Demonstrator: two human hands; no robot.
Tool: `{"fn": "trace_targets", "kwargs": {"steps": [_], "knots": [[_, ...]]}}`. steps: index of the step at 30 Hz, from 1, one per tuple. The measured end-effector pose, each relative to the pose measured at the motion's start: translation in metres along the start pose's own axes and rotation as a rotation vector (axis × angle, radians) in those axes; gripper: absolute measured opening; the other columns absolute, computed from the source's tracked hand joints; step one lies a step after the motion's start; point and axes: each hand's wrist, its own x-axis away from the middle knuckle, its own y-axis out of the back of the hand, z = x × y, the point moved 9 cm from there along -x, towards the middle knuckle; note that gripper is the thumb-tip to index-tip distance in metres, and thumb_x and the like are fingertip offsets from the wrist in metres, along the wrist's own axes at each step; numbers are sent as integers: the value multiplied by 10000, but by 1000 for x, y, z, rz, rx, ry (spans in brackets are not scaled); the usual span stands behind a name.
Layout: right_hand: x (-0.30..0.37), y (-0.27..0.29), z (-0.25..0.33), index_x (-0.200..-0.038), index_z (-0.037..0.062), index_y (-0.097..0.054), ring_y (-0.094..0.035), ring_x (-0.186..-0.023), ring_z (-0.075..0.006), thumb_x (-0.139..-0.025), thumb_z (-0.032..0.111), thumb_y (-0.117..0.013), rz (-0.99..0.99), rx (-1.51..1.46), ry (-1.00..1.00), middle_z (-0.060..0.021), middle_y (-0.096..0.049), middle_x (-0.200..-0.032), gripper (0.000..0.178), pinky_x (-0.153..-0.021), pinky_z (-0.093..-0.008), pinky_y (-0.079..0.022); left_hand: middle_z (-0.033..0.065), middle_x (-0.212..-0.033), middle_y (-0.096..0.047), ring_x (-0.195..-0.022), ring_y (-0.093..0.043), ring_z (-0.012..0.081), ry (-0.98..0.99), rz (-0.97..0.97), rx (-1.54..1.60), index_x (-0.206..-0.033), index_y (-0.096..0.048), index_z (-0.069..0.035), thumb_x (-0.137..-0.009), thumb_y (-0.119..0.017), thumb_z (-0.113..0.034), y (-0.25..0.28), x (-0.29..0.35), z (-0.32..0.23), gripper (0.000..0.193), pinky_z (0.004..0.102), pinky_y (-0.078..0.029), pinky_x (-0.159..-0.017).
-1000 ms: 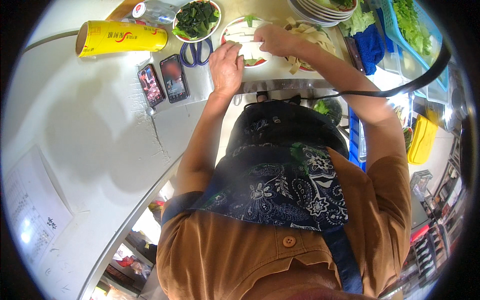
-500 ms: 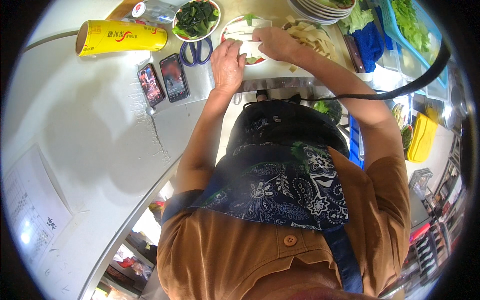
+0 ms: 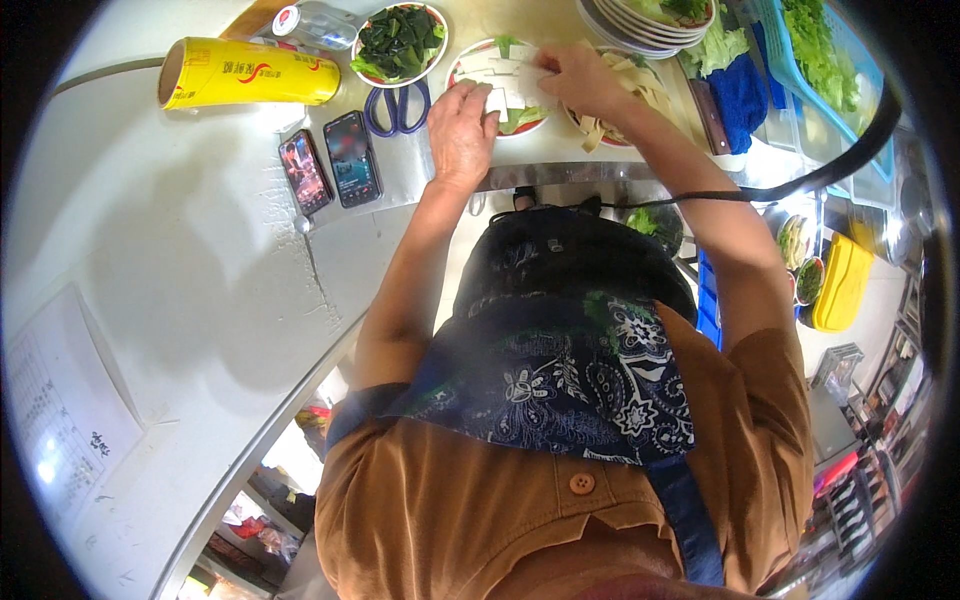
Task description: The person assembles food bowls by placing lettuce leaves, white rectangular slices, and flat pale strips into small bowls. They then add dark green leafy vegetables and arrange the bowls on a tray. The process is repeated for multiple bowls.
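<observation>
A plate with a red-patterned rim [image 3: 541, 122] holds flat white slices [image 3: 514, 84] lying over green leaves. At its left side my left hand [image 3: 462, 132] has curled fingers and thumb closed about the edge of a white slice. My right hand [image 3: 583, 82] is at the plate's right side, fingers pinched together near the slices. It is slightly blurred, and what lies between its fingertips is hidden. Just beyond that hand, a second plate carries pale flat strips [image 3: 640, 90], partly covered by my wrist.
Purple-handled scissors [image 3: 398, 108], two phones [image 3: 352, 160], a yellow roll [image 3: 250, 75] and a bowl of dark greens [image 3: 400, 42] stand at left. Stacked plates [image 3: 640, 30], a knife [image 3: 708, 118], a blue cloth [image 3: 738, 95] and a lettuce basket [image 3: 800, 70] are at right. A black cord [image 3: 800, 188] crosses my right forearm.
My right hand has moved right, off the middle of the white slices, toward the plate's right side. My left hand stays at the left side. The whole view has shifted slightly.
</observation>
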Motion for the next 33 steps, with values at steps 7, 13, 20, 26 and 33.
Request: {"fn": "trace_targets", "kwargs": {"steps": [7,13,20,26,33], "knots": [[8,25,-26,-1012,-36,-617,-640,-777,-189,-796,118,-645,-167,-158,-103,-126,-681,-879,267,-711,-320,-506,122,-1187,-566,-1108,-503,308,-40,37,-126,-1165,-591,-85,-716,-720,-202,-8,-17,-16,482,430,-371,-950],[7,24,-24,-981,-27,-620,-638,-789,-233,-777,149,-644,-168,-156,-89,-158,-668,-880,271,-722,-342,-499,147,-1103,-565,-1054,-508,321,-34,44,-152,-1128,-600,-69,-684,-749,-245,-6,-21,-24,500,436,-370,-907],[8,25,-10,-924,3,-634,-632,-752,-338,-753,200,-613,-225,-170,7,-193,-652,-823,261,-688,-398,-490,167,-990,-543,-953,-512,356,-21,95,-127,-1005,-615,-57,-692,-756,-245,-7,-24,-24,391,446,-407,-823],[-2,33,-5,-951,22,-636,-638,-761,-344,-772,197,-597,-281,-15,79,-184,-659,-848,254,-702,-398,-496,134,-970,-583,-934,-530,345,-60,171,-123,-1021,-592,-70,-688,-738,-199,-18,-21,-18,385,449,-415,-812],[-12,25,-1,-1033,14,-609,-637,-863,-370,-794,126,-574,-209,-86,95,-210,-653,-937,266,-759,-404,-498,135,-1026,-563,-1014,-491,327,-38,102,-144,-1101,-587,-60,-676,-730,-183,-8,-19,-24,466,432,-400,-860]]}}
